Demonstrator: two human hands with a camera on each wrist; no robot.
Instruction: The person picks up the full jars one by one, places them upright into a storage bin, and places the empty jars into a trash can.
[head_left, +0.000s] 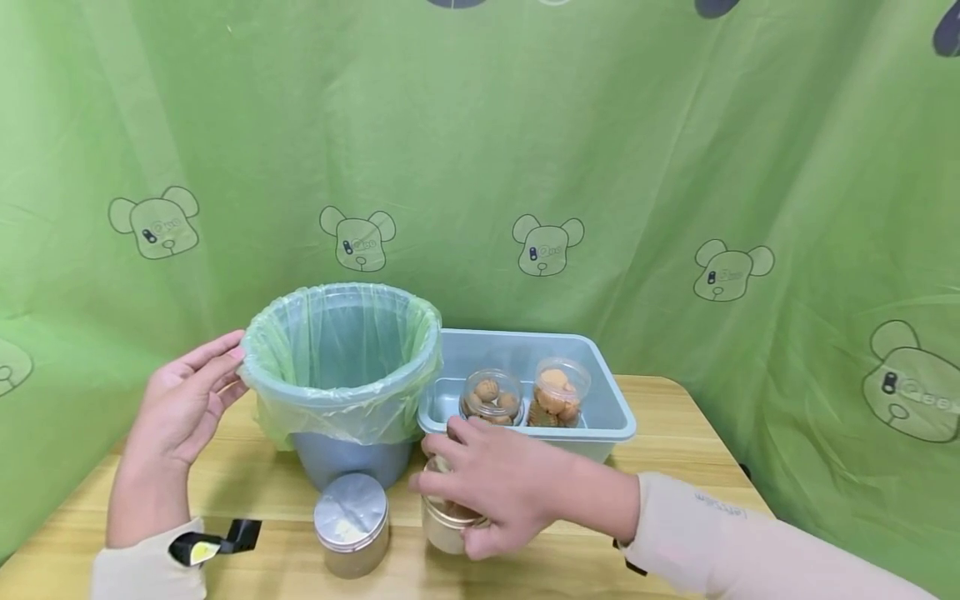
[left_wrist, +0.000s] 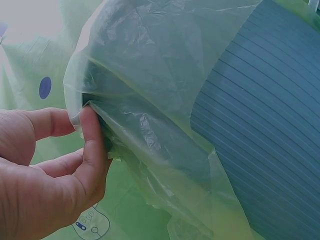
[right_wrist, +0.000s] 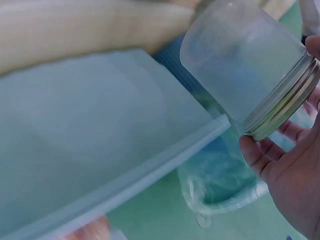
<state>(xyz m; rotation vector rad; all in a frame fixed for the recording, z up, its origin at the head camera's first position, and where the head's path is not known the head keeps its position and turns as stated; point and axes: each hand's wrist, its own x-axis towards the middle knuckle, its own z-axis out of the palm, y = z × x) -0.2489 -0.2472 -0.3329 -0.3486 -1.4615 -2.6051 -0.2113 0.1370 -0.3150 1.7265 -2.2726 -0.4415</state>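
In the head view, we see a left hand point(head_left: 176, 408) pinching the lined rim of a blue waste bin point(head_left: 352, 462), its green plastic liner point(head_left: 337, 425) folded outward. The right hand point(head_left: 502, 479) grasps a gold-lidded jar point(head_left: 444, 536) on the wooden table point(head_left: 675, 475), near a silver-lidded jar point(head_left: 351, 521) and in front of a blue tray point(head_left: 621, 421) (two clear containers sit inside, one holding walnuts point(head_left: 487, 390)).

In the left wrist view, we find thumb and fingers closed on the liner at the rim.

In the right wrist view, we see fingers curled around the gold lid point(right_wrist: 285, 107), the jar's clear body beyond.
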